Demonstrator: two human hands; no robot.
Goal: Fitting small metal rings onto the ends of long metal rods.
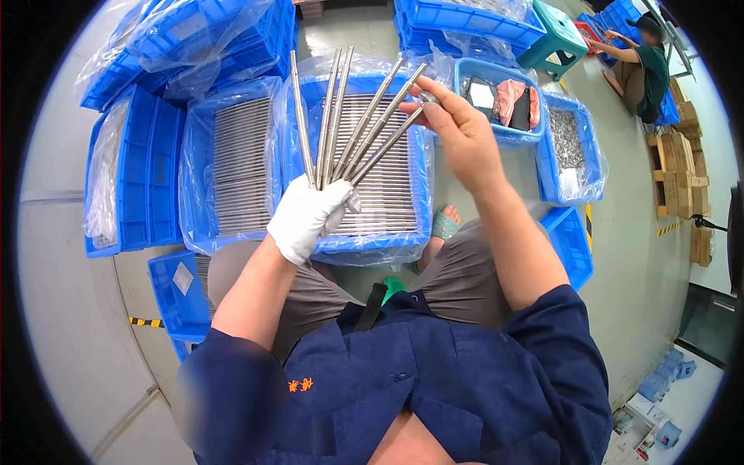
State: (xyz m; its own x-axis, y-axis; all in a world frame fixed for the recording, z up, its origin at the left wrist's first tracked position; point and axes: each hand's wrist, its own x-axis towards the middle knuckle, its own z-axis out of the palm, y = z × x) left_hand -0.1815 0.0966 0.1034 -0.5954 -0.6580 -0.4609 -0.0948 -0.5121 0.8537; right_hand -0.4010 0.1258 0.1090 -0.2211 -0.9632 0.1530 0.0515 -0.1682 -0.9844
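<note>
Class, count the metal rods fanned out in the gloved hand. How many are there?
6 that can be told apart, all gripped at the base by the gloved left hand. One rod leans left, two stand near upright, three splay right toward the bare right hand. Overlap may hide more.

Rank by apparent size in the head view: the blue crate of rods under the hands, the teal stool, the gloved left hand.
1. Blue crate of rods, clearly largest.
2. Gloved left hand.
3. Teal stool, though it stands farther from the camera, so its real size is unsure.
</note>
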